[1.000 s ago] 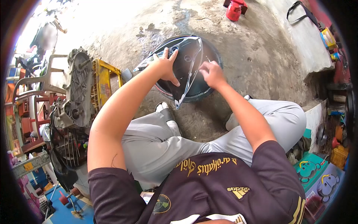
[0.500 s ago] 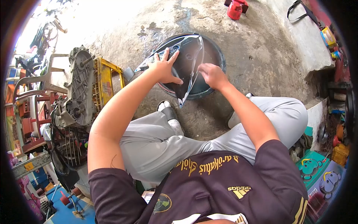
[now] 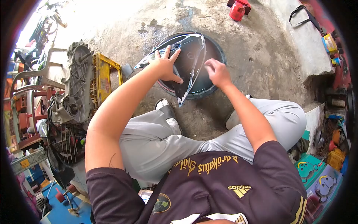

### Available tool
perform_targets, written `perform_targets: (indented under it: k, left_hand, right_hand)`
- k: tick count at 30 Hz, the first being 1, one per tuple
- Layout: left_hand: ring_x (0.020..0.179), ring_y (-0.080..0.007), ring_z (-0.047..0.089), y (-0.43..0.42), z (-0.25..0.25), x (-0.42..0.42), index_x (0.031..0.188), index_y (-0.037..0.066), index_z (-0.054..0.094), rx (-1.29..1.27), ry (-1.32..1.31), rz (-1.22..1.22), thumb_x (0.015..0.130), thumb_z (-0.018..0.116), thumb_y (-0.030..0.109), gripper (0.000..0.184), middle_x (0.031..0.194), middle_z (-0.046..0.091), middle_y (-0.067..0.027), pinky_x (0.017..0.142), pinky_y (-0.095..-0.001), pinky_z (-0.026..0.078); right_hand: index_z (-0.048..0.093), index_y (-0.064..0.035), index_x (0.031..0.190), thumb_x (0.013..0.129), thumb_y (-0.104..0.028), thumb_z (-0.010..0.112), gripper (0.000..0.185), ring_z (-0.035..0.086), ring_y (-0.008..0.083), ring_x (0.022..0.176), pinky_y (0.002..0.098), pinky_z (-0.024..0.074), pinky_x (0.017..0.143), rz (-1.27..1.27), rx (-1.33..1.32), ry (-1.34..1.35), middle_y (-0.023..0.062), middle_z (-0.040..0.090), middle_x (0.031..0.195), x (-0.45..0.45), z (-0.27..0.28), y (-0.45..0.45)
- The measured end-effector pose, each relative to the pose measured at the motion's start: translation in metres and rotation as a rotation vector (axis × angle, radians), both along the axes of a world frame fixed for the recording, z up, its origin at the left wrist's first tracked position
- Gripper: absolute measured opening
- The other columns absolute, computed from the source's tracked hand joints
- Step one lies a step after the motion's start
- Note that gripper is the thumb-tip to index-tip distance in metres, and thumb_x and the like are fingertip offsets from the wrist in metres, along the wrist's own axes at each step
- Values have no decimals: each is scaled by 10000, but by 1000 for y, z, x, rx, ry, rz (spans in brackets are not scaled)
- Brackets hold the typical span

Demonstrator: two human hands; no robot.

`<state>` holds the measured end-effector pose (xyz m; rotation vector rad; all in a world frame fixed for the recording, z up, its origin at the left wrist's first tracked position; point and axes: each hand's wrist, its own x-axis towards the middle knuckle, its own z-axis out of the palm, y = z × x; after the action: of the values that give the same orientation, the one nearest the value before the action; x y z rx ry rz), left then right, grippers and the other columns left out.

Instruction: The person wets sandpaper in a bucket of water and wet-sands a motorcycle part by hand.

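A glossy dark body panel [image 3: 181,89] with pointed ends lies across a round black tub [image 3: 220,52]. Clear, shiny film [image 3: 201,56] runs along the panel's right side and bows outward. My left hand [image 3: 164,67] rests on the panel with its fingers spread and thumb out, holding nothing. Just right of the film is my right hand [image 3: 219,73], its fingers curled together over the tub's right side. Anything between those fingertips is too small to make out, and they look slightly blurred.
A metal engine casing [image 3: 80,82] stands at the left beside a yellow crate [image 3: 106,76]. On the concrete floor [image 3: 257,71], a red container [image 3: 237,10] sits at the far side. Boxes with cartoon prints [image 3: 320,183] are at lower right.
My right hand has moved a little to the right, away from the film's edge. My left hand stays spread on the panel, and the view has shifted slightly.
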<state>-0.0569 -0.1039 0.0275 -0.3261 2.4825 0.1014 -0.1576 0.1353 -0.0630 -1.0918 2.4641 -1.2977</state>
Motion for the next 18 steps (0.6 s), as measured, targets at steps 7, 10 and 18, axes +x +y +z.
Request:
perform_targets:
  k: [7, 10, 18]
  left_hand:
    - [1562, -550, 151, -1, -1, 1, 1687, 372, -42, 9, 6, -4, 654, 805, 812, 1406, 1773, -21, -133, 1128, -762, 326]
    - [1560, -556, 152, -1, -3, 0, 1688, 367, -41, -4, 9, -14, 654, 803, 814, 1408, 1772, -16, -140, 1129, -756, 330]
    - [1554, -564, 160, -4, -6, 2, 1691, 362, -25, 11, 42, -22, 644, 807, 815, 1412, 1770, -1, -150, 1132, -753, 331]
  right_hand:
    - [680, -12, 977, 934, -66, 658, 72, 696, 415, 912, 462, 556, 789, 23, -63, 19, 205, 719, 966, 3, -1, -7]
    - [673, -10, 982, 938, -72, 654, 78, 695, 425, 899, 473, 553, 782, 103, -62, 85, 210, 721, 960, 5, -2, -5]
    - [665, -16, 983, 936, -83, 666, 83, 693, 425, 914, 474, 556, 787, 30, -42, 41, 205, 723, 974, 1, -7, -3]
